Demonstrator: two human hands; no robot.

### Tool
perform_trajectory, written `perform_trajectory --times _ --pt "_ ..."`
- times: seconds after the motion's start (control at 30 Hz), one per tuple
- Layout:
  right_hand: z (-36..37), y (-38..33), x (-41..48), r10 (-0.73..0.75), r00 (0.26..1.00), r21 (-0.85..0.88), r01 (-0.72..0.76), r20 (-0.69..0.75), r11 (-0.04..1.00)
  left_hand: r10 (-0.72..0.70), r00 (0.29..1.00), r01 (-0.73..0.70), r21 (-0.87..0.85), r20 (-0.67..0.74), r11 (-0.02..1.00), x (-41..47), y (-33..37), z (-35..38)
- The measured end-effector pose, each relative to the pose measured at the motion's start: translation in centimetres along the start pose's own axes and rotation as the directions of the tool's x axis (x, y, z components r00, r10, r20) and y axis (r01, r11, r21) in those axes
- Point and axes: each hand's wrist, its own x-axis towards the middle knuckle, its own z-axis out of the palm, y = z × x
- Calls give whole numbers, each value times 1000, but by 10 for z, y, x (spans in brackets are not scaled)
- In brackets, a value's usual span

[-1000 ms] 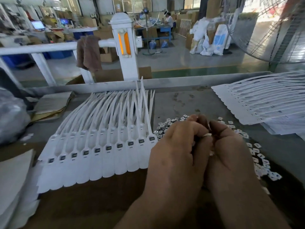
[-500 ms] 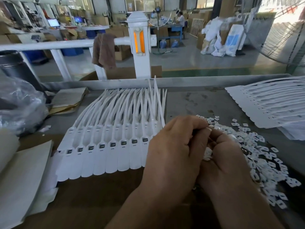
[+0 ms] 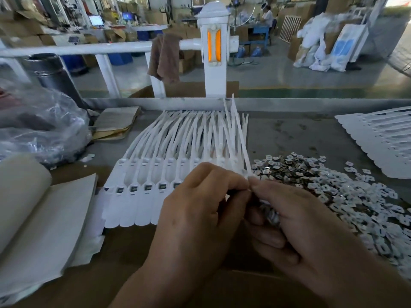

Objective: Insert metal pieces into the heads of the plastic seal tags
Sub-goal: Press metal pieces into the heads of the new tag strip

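A: At the right end of the seal tags, the left hand is pinching, likely one piece; the right hand is cupping metal pieces.
B: Leftward heads are showing inserts; a big pile is waiting right.

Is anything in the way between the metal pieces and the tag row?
Nothing visible. The loose metal pieces lie just right of the tag row, and the right hand cups a few. It meets the left hand over the row's right end, hiding the heads there.
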Motion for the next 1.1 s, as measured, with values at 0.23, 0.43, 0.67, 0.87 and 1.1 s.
perform_trajectory --times 0.23,0.43,0.67,0.87,1.1 --pt "18 21 11 17 1000 -149 -18 -11 989 -389 905 413 -140 171 900 -23 -14 -24" --pt "29 29 14 63 995 -135 -52 75 989 -528 838 543 -123 137 830 -20 -34 -43" --pt "20 31 9 201 962 -136 -177 186 975 -690 721 693 30 -66 721 -23 -127 -88" --pt "17 31 11 200 955 -170 -165 219 972 -697 717 687 195 -22 700 -20 -143 -88" --pt "15 29 11 187 958 -160 -154 219 975 -682 731 668 220 -13 711 -8 -141 -86"
